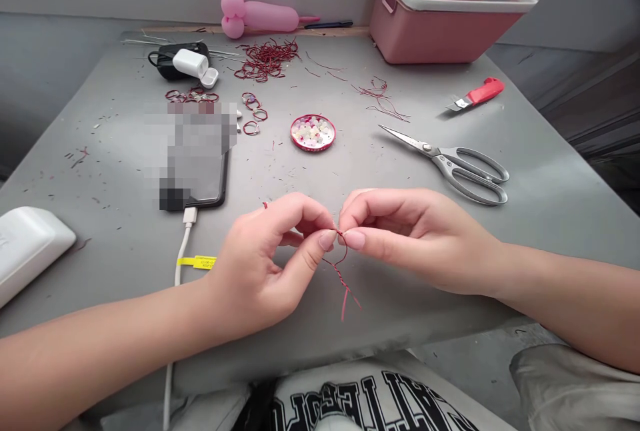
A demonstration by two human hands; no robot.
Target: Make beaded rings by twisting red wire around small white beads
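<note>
A thin red cord [340,276] is pinched between my two hands above the front of the table. Its lower part is twisted together, ending in two loose tails, and a small loop curves up to my fingertips. My left hand [280,254] grips the cord between thumb and index finger. Right beside it, my right hand [410,238] pinches the same cord with thumb and index finger, the tips almost touching. Beyond them sits a round red-rimmed lid [313,132] full of small pale and red beads. Large grey-handled scissors [450,164] lie behind my right hand.
A phone [200,171] with a white cable [181,258] lies left. Behind are beaded cord rings [257,113], a heap of red cord pieces [267,60], an earbud case [193,63], a pink balloon [265,16], a pink bin [435,31] and a red box cutter [480,93].
</note>
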